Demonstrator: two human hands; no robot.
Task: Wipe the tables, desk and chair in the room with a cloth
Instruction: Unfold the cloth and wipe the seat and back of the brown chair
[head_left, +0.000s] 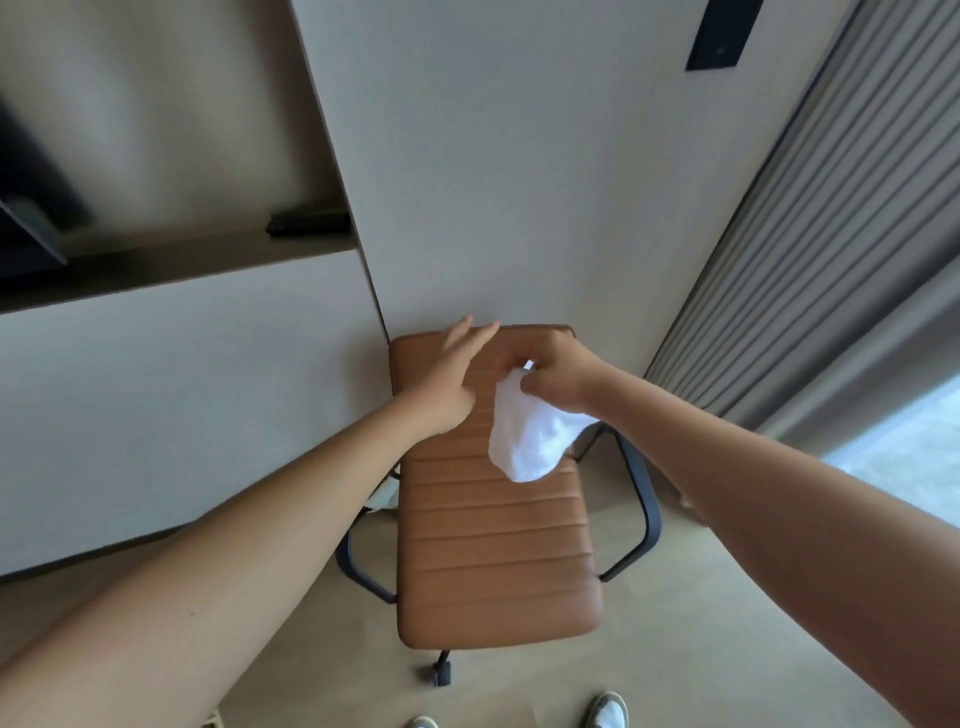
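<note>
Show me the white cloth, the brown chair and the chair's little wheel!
white cloth (530, 436), head view, middle of the hanging part.
brown chair (493, 545), head view, ribbed padding.
wheel (441, 674), head view, black caster body.

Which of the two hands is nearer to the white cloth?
Right. The right hand grips the white cloth at its top; the left hand, fingers straight, is just to its left over the chair, not holding it.

Bare forearms (270, 525), white shoes (609, 716)
</note>
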